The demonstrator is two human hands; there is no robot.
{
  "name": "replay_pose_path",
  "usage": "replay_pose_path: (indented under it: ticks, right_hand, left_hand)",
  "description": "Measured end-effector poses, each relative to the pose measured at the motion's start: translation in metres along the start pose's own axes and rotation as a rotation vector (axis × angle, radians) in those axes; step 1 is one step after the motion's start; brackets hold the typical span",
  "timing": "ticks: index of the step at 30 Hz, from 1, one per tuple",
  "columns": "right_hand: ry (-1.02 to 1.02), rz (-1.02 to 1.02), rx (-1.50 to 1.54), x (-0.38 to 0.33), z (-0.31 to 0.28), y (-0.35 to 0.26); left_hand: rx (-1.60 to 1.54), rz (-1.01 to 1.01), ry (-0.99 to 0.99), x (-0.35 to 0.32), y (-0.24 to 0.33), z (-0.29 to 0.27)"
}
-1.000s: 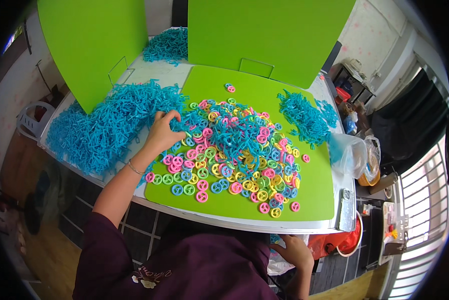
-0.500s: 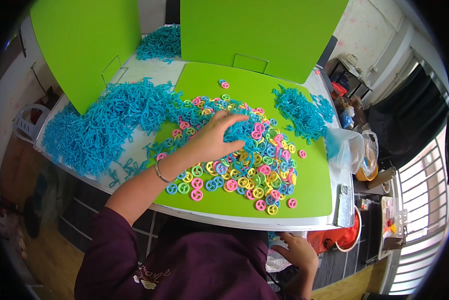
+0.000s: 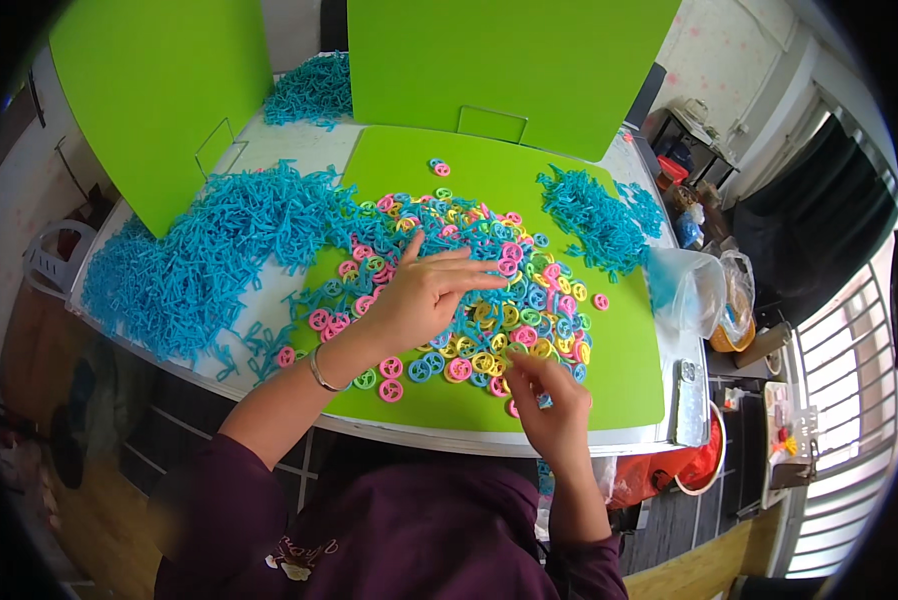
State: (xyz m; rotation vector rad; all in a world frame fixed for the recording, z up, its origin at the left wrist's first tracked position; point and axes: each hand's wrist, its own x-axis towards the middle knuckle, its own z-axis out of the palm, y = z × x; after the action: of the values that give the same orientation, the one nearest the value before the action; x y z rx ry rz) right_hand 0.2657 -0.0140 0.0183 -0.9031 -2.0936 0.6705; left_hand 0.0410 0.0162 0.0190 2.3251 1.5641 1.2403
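Two upright green boards (image 3: pixel 509 60) fill the top of the frame, one at upper left, the other at upper centre, standing at the back of a white bench (image 3: pixel 269 150). Below them a flat green mat (image 3: pixel 619 370) covers the middle of the bench. A broad heap of blue plastic sticks (image 3: pixel 209 260) sprawls over the left of the bench and laps onto the mat's left edge; a smaller blue heap (image 3: pixel 594 210) lies at the mat's upper right, and another (image 3: pixel 314 90) sits between the boards at the top.

At the centre of the mat lies a spread of small plastic rings (image 3: pixel 509 290), flat wheel-like discs with spokes, in pink, yellow, blue and green, packed close and overlapping, with a few strays toward the lower left and top.

The left hand (image 3: pixel 424 295) lies open, palm down, fingers stretched flat across the rings. The right hand (image 3: pixel 549 395), at the mat's lower edge, has its fingertips pinched together at the rim of the ring pile; whether a ring is caught between them I cannot tell.

A clear plastic bag (image 3: pixel 689 290) stands at the right edge of the bench.
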Motion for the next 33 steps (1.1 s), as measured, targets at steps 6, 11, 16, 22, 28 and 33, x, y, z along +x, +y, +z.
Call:
replay_pose_path:
  ticks: [6,11,16,22,28,33]
  right_hand:
    - [0.176,0.075,0.112,0.041,0.029,0.012]
    - [0.04,0.053,-0.045,0.032,0.033,0.012]
    - [-0.203,-0.082,-0.015,0.006,0.02,0.018]
    - [-0.303,-0.259,-0.215,-0.001,0.033,0.013]
    - [-0.139,-0.375,-0.381,-0.003,0.05,0.022]
    - [-0.008,-0.22,-0.09,-0.008,0.049,0.024]
  left_hand:
    - [-0.15,-0.055,0.166,-0.003,-0.005,0.004]
    - [-0.024,0.017,0.361,-0.011,-0.005,-0.014]
    - [0.104,-0.027,0.214,-0.051,0.017,-0.031]
    - [0.162,-0.15,0.194,-0.113,0.024,-0.018]
    - [0.223,-0.24,0.035,-0.124,0.027,-0.007]
    - [0.224,-0.248,-0.012,-0.112,0.028,-0.006]
